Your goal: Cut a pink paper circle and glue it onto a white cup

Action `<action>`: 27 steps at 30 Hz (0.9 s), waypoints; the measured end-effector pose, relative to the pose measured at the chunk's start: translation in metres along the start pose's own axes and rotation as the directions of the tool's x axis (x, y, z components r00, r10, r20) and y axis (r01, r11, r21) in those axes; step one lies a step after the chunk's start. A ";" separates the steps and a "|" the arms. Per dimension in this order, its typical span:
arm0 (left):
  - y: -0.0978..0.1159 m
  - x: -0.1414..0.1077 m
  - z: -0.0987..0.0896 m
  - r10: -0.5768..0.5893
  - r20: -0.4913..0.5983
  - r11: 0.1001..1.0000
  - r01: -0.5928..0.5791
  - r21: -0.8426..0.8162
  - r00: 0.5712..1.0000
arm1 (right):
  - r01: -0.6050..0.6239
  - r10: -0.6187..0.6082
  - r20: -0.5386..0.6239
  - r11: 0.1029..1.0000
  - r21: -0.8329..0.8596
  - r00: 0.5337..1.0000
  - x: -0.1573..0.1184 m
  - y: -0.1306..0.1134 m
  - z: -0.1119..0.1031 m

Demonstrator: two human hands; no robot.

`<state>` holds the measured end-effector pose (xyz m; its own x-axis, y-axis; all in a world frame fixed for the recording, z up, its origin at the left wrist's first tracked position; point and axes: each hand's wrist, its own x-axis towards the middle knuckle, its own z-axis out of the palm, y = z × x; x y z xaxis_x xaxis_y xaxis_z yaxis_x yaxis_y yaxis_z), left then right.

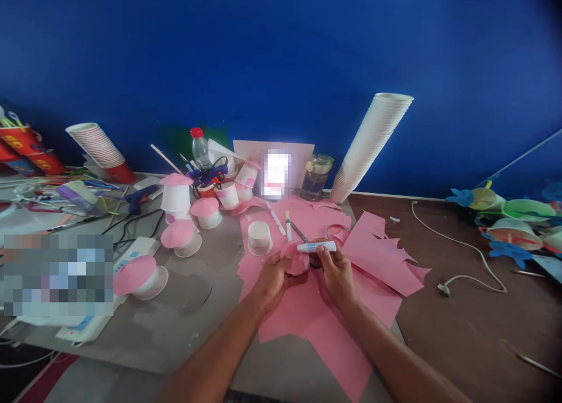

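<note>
Pink paper disc [295,259] gripped in my left hand [273,281], above pink sheets [377,262]: light, soft, crushable, so I'd hold its edge. Right hand [337,276] closed on glue stick [317,247], stiff, easily held by its barrel.

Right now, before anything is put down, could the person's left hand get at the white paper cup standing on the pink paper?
Probably yes. The white paper cup stands just beyond the left hand, with only the flat pink paper sheet between them. The hand would likely have to let go of the pink paper piece first.
</note>
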<state>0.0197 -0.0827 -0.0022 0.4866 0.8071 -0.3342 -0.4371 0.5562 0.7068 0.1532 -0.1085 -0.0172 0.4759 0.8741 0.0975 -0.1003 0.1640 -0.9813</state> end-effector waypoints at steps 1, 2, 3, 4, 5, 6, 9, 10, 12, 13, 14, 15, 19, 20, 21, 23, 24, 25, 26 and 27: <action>0.000 0.000 0.000 0.007 0.012 1.000 -0.008 0.016 1.000 | 0.007 -0.007 -0.010 1.000 -0.014 1.000 0.000 0.001 0.000; 0.000 0.000 0.000 0.015 0.023 0.999 -0.016 0.032 1.000 | 0.016 -0.016 -0.016 1.000 -0.022 1.000 0.001 0.002 -0.001; 0.000 0.000 0.000 0.020 0.028 0.999 -0.022 0.044 0.999 | 0.025 -0.026 -0.017 0.999 -0.025 1.000 0.001 0.002 -0.001; -0.001 0.000 0.000 0.025 0.024 0.998 -0.026 0.052 0.999 | 0.035 -0.036 -0.014 0.999 -0.024 0.999 0.000 0.002 -0.001; -0.001 0.001 0.000 0.029 0.010 0.998 -0.030 0.056 1.000 | 0.046 -0.046 -0.012 0.999 -0.019 0.999 0.000 0.001 0.000; -0.001 0.001 -0.001 0.033 -0.009 0.998 -0.032 0.055 0.999 | 0.057 -0.057 -0.014 0.998 -0.011 0.998 -0.001 -0.001 0.000; -0.002 0.003 -0.002 0.041 -0.042 0.998 -0.039 0.040 0.998 | 0.095 -0.094 -0.035 0.995 0.020 0.995 -0.004 -0.006 0.001; -0.002 0.003 -0.002 0.040 -0.043 0.999 -0.039 0.034 0.998 | 0.108 -0.107 -0.037 0.994 0.031 0.994 -0.005 -0.007 0.001; -0.003 0.003 -0.002 0.037 -0.039 0.999 -0.036 0.027 0.999 | 0.125 -0.123 -0.025 0.991 0.049 0.992 -0.006 -0.007 0.001; -0.002 0.003 -0.002 0.036 -0.039 0.999 -0.035 0.026 0.999 | 0.127 -0.126 -0.014 0.990 0.057 0.992 -0.006 -0.006 0.001; -0.002 0.003 -0.003 0.036 -0.039 0.999 -0.035 0.026 0.999 | 0.124 -0.124 -0.004 0.990 0.065 0.992 -0.006 -0.005 0.000; -0.002 0.003 -0.003 0.036 -0.040 0.999 -0.035 0.027 0.999 | 0.118 -0.118 0.002 0.990 0.073 0.993 -0.006 -0.003 -0.001; -0.002 0.004 -0.004 0.030 -0.041 0.999 -0.029 0.045 0.999 | 0.113 -0.113 -0.005 0.990 0.085 0.994 -0.003 -0.002 -0.006; -0.002 0.004 -0.005 0.030 -0.037 0.998 -0.028 0.056 0.999 | 0.122 -0.122 -0.002 0.989 0.080 0.993 -0.003 -0.002 -0.007; -0.002 0.003 -0.004 0.031 -0.032 0.997 -0.029 0.071 0.999 | 0.133 -0.135 0.016 0.989 0.070 0.991 -0.002 -0.003 -0.007; -0.001 0.003 -0.004 0.031 -0.011 0.994 -0.030 0.107 0.999 | 0.170 -0.172 0.071 0.985 0.028 0.983 -0.002 -0.004 -0.006; -0.001 0.002 -0.003 0.030 0.003 0.992 -0.030 0.125 1.000 | 0.198 -0.197 0.100 0.980 -0.009 0.975 -0.003 -0.004 -0.006; -0.001 0.002 -0.003 0.028 0.017 0.990 -0.030 0.141 0.999 | 0.227 -0.219 0.125 0.972 -0.059 0.968 -0.003 -0.004 -0.005; -0.001 0.001 -0.003 0.025 0.033 0.988 -0.029 0.154 0.999 | 0.251 -0.234 0.143 0.961 -0.116 0.962 -0.004 -0.004 -0.004; -0.001 0.001 -0.003 0.021 0.049 0.986 -0.029 0.164 0.999 | 0.262 -0.237 0.152 0.949 -0.173 0.960 -0.005 -0.003 -0.003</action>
<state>0.0187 -0.0820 -0.0047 0.5135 0.8083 -0.2882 -0.3211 0.4925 0.8089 0.1539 -0.1154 -0.0150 0.3476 0.8694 0.3511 0.1808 0.3052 -0.9350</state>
